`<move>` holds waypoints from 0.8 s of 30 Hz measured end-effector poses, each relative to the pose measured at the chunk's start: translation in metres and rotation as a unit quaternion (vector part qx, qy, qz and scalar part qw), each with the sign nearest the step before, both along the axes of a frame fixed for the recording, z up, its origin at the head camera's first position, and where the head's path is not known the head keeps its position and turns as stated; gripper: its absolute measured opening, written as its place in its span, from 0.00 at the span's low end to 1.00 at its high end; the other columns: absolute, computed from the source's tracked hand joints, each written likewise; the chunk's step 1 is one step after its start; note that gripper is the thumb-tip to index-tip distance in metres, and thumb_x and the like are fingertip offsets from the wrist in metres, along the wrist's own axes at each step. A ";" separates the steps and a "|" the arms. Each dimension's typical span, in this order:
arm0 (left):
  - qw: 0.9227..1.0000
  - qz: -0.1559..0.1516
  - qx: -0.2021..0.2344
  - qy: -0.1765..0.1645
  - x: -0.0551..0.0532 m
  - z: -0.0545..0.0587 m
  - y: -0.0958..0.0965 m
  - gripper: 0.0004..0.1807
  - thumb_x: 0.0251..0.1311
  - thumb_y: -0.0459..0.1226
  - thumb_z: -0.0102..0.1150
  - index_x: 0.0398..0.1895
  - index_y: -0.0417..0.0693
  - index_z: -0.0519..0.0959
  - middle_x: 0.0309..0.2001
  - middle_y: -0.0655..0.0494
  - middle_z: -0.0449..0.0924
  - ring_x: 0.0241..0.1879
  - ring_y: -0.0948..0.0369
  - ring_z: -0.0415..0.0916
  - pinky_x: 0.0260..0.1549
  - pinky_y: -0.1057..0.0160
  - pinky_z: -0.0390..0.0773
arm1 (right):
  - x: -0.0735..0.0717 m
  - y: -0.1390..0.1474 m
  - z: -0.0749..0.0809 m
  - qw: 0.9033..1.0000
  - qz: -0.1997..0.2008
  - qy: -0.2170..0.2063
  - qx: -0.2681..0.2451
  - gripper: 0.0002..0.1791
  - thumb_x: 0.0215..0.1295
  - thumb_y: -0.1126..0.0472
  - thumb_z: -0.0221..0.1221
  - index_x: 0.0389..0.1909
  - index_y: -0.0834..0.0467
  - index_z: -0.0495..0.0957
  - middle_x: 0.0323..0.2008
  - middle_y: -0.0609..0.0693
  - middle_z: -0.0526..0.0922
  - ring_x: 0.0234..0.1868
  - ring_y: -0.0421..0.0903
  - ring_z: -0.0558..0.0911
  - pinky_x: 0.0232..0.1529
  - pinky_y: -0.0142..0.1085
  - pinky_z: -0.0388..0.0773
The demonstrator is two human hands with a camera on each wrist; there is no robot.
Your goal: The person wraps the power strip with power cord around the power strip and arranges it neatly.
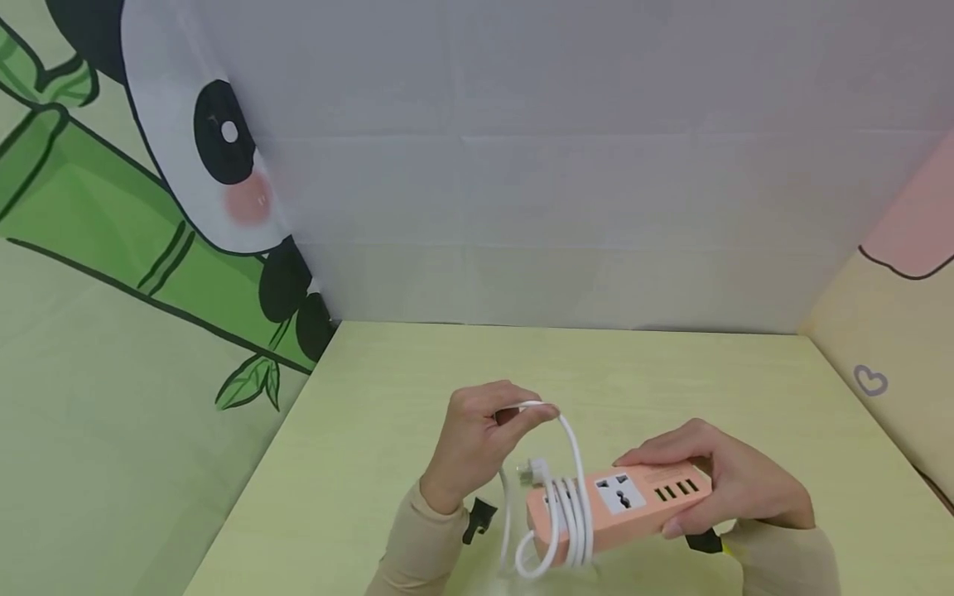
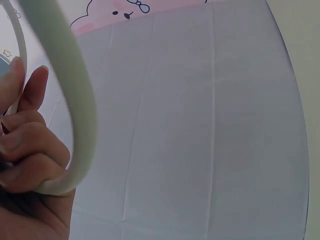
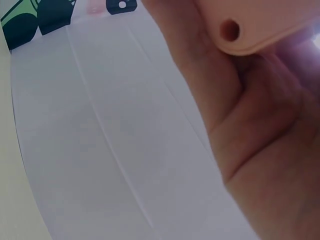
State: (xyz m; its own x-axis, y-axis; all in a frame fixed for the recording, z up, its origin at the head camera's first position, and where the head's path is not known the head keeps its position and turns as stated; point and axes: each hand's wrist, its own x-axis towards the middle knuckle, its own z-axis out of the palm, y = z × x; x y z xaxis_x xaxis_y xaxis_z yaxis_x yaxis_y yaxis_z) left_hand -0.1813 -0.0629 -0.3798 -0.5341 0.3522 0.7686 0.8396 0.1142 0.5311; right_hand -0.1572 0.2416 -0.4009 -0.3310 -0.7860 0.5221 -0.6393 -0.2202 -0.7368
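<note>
A salmon-pink power strip [image 1: 644, 505] is gripped at its right end by my right hand [image 1: 734, 480], thumb on the near side and fingers on the far side. White power cord [image 1: 574, 521] is wound several times round its left end, and the plug [image 1: 533, 472] sticks out beside the turns. My left hand [image 1: 484, 439] is raised to the upper left of the strip and pinches the cord between thumb and fingers. A cord loop [image 2: 85, 115] runs through its curled fingers in the left wrist view. In the right wrist view the strip's end [image 3: 260, 25] lies against the palm.
The pale yellow-green table [image 1: 373, 397] lies under both hands. A grey-white panel [image 1: 559, 190] rises behind it. Printed side walls stand left and right, the left one with a panda and bamboo [image 1: 97, 190]. Dark wrist mounts [image 1: 479, 520] sit at both cuffs.
</note>
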 end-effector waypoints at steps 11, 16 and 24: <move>0.996 0.021 -0.041 -0.081 0.001 -0.001 0.002 0.05 0.63 0.41 0.69 0.33 0.51 0.89 0.22 0.61 0.78 0.21 0.72 0.63 0.23 0.74 0.68 | 0.001 -0.003 0.002 0.999 -0.008 0.010 -0.035 0.41 0.44 0.79 0.71 0.65 0.68 0.73 0.56 0.59 0.85 0.38 0.46 0.85 0.30 0.37 0.81; 0.990 0.007 -0.063 -0.127 0.001 -0.003 0.003 0.07 0.67 0.44 0.66 0.36 0.53 0.90 0.26 0.63 0.84 0.21 0.72 0.68 0.26 0.72 0.74 | 0.001 -0.003 0.003 0.998 -0.020 0.022 -0.050 0.41 0.43 0.79 0.72 0.65 0.69 0.73 0.55 0.58 0.85 0.39 0.46 0.85 0.30 0.37 0.80; 0.972 -0.012 -0.112 -0.205 0.004 0.000 0.002 0.10 0.69 0.48 0.62 0.38 0.56 0.90 0.24 0.66 0.82 0.20 0.72 0.66 0.30 0.71 0.75 | 0.001 -0.004 0.005 0.996 -0.028 0.020 -0.086 0.42 0.42 0.81 0.71 0.65 0.71 0.72 0.58 0.55 0.84 0.37 0.45 0.83 0.28 0.38 0.77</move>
State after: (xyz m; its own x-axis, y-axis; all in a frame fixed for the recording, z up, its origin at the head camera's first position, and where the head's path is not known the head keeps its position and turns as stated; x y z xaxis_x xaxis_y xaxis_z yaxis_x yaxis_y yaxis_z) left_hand -0.1776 -0.0612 -0.3800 -0.7693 0.5017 0.3956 0.5664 0.2490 0.7856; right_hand -0.1559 0.2378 -0.3960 -0.3468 -0.6656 0.6608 -0.6825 -0.3041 -0.6646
